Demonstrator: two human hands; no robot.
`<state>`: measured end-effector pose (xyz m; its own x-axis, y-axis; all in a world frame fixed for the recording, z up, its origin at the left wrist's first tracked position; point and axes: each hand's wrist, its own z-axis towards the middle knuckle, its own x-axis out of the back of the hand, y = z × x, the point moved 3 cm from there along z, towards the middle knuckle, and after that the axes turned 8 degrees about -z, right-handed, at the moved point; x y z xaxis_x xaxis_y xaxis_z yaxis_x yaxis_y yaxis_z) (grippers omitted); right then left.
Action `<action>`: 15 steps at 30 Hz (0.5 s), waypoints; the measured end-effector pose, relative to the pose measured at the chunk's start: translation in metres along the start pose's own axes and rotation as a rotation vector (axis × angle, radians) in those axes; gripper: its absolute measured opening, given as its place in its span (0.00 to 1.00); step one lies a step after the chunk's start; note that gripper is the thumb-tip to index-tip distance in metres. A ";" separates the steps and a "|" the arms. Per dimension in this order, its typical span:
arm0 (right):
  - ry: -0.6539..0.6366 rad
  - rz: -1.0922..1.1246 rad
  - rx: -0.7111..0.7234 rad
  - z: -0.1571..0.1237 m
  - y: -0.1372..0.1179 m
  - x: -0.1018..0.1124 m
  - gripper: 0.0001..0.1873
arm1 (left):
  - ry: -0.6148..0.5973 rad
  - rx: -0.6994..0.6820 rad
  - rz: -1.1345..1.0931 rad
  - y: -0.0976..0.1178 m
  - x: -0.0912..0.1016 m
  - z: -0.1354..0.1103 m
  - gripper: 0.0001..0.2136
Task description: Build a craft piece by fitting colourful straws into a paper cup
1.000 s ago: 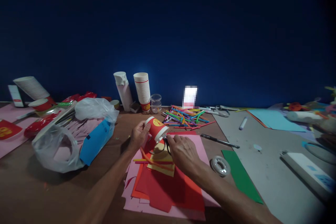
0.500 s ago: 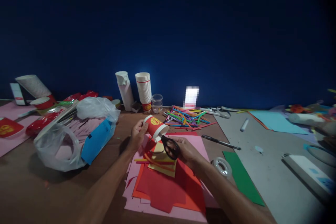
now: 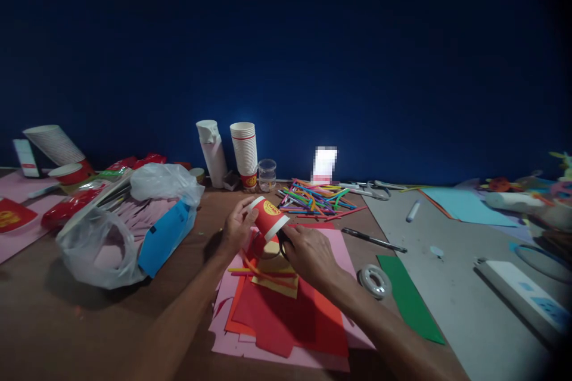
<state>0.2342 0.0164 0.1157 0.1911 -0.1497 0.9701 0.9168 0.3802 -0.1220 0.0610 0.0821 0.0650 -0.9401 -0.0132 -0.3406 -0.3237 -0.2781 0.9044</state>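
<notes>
My left hand (image 3: 239,227) grips a red paper cup (image 3: 268,217) with a yellow emblem, tilted so its white end points down to the right. Wrapped around the handles of black scissors (image 3: 282,243), my right hand (image 3: 310,253) sits close against that end of the cup. The scissor blades are hidden behind the cup and the hand. Below both hands lie a yellow paper piece (image 3: 279,284), a yellow straw (image 3: 239,270), red paper sheets (image 3: 272,315) and pink paper (image 3: 227,342).
A plastic bag (image 3: 96,262) of paper strips lies left. Behind stand a cup stack (image 3: 244,152), a clear glass (image 3: 267,177) and a pile of coloured straws (image 3: 313,199). Rightward are a tape roll (image 3: 374,281), green paper (image 3: 409,300), a black pen (image 3: 373,239) and a power strip (image 3: 521,292).
My right hand has turned over and moved up against the cup, so the scissors are now mostly covered. The cup has shifted slightly right and tilted further down.
</notes>
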 end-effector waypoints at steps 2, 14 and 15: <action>0.003 0.180 0.010 0.002 0.001 0.003 0.15 | 0.005 -0.032 -0.001 0.005 0.001 0.000 0.19; -0.467 1.785 -0.301 0.009 0.010 -0.026 0.13 | -0.054 0.053 -0.164 0.006 -0.002 -0.004 0.21; -0.475 1.794 -0.315 0.008 0.010 -0.026 0.13 | -0.058 0.053 -0.166 0.006 -0.002 -0.005 0.22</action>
<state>0.2357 0.0313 0.0912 0.8196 0.4356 -0.3721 -0.2014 -0.3890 -0.8990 0.0615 0.0757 0.0703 -0.8772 0.0845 -0.4727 -0.4791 -0.2204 0.8496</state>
